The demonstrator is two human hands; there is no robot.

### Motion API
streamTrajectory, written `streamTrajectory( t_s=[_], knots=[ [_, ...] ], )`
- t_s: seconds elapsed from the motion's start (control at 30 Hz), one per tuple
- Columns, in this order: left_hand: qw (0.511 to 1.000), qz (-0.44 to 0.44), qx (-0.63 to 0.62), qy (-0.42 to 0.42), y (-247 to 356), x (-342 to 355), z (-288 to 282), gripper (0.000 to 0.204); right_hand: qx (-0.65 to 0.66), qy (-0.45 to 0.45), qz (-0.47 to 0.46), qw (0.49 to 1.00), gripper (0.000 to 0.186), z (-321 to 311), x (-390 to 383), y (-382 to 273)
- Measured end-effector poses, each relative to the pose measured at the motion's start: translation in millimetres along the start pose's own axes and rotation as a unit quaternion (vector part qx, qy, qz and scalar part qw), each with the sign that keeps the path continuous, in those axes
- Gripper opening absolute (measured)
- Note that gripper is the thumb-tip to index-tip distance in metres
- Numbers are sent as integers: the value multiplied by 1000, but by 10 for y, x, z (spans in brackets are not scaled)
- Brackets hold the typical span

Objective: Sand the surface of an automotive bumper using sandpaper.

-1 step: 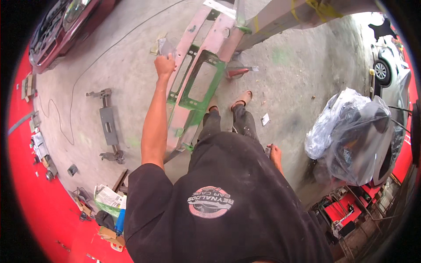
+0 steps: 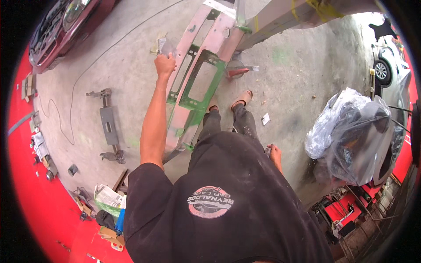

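Panel (image 2: pixel 188 81), pink and green, long and pierced by several openings, lies to the right of the grey bar (image 2: pixel 105 115), which we take as datum. Left grip (image 2: pixel 165 65), above and to the right of the bar, has its fingers curled beside the panel's left edge; we cannot tell whether they are clamped on anything. Right grip (image 2: pixel 275 155), well to the right of the bar, appears clamped on a small grey piece (image 2: pixel 268 151). We judge the panel to be formed sheet: stiff along its length, awkward rather than heavy, and likeliest to flex at the narrow rails beside the openings. The matte coating should give fair friction, though dust could make it slippery and knocks could chip it. We recommend taking hold of the broad solid sections toward each end, clear of the thin opening edges.
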State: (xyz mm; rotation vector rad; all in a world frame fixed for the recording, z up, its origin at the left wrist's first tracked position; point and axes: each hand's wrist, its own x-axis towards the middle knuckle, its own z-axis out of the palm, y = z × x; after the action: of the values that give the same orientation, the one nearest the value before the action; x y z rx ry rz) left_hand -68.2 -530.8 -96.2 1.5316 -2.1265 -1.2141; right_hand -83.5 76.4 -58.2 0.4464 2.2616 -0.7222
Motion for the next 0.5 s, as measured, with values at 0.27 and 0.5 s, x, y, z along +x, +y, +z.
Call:
streamTrajectory(
  t_s=[0.27, 0.5],
  knots=[
    [998, 0, 41, -40, 51, 69, 61, 44, 26, -6, -14, 1000, 34, 55, 76, -15],
    [994, 49, 97, 22, 27, 68, 182, 41, 7, 4, -36, 999, 36, 95, 168, -161]
  ],
)
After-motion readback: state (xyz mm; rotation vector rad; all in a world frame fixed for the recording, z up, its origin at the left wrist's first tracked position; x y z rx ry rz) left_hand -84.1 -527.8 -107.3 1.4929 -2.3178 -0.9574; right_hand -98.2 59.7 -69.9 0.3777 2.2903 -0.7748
